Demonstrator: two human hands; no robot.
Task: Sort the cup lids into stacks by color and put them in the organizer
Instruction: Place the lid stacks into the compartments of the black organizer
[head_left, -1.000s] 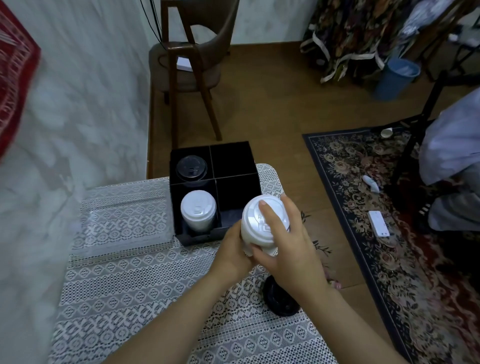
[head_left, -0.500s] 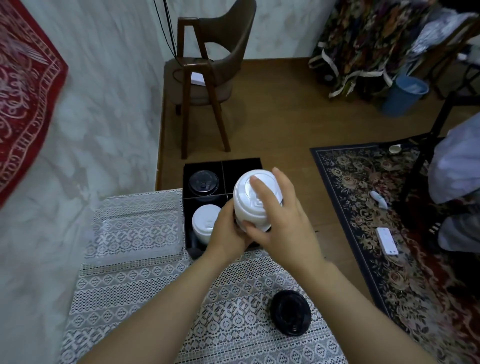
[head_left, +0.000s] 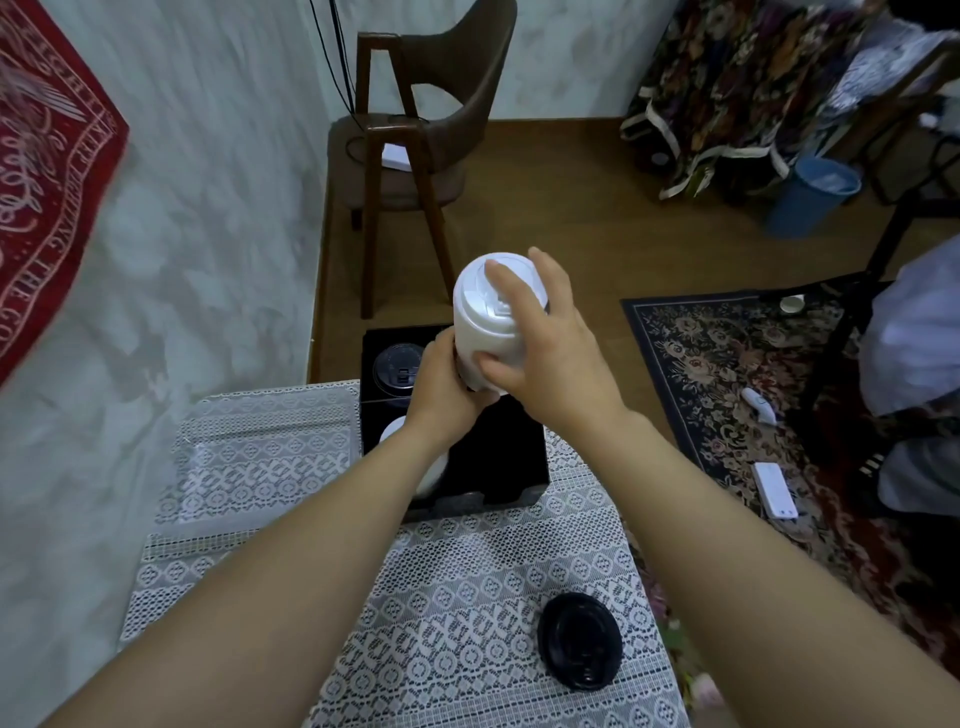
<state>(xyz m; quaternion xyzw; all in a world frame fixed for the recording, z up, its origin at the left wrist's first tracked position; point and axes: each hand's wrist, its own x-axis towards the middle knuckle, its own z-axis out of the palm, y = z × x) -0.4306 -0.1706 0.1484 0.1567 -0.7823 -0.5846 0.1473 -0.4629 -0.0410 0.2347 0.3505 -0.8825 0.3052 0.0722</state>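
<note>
A person holds a stack of white cup lids (head_left: 475, 327) in both hands above the far side of a black four-compartment organizer (head_left: 498, 467), which stands at the far edge of a table spread with a white lace cloth (head_left: 467, 587). The right hand (head_left: 561, 364) wraps the stack, its fingers spread over the top lid and its thumb pressed to the near side. The left hand (head_left: 441, 387) grips the stack's base, fingers curled round it.

A stack of black lids (head_left: 397, 364) sits in the organizer's far-left compartment. More white lids (head_left: 390, 431) sit in the near-left one, partly hidden by the left forearm. A single black lid (head_left: 579, 642) lies on the cloth near the table's right edge, well apart from the organizer. A brown chair (head_left: 415, 156) stands on the wooden floor beyond the table.
</note>
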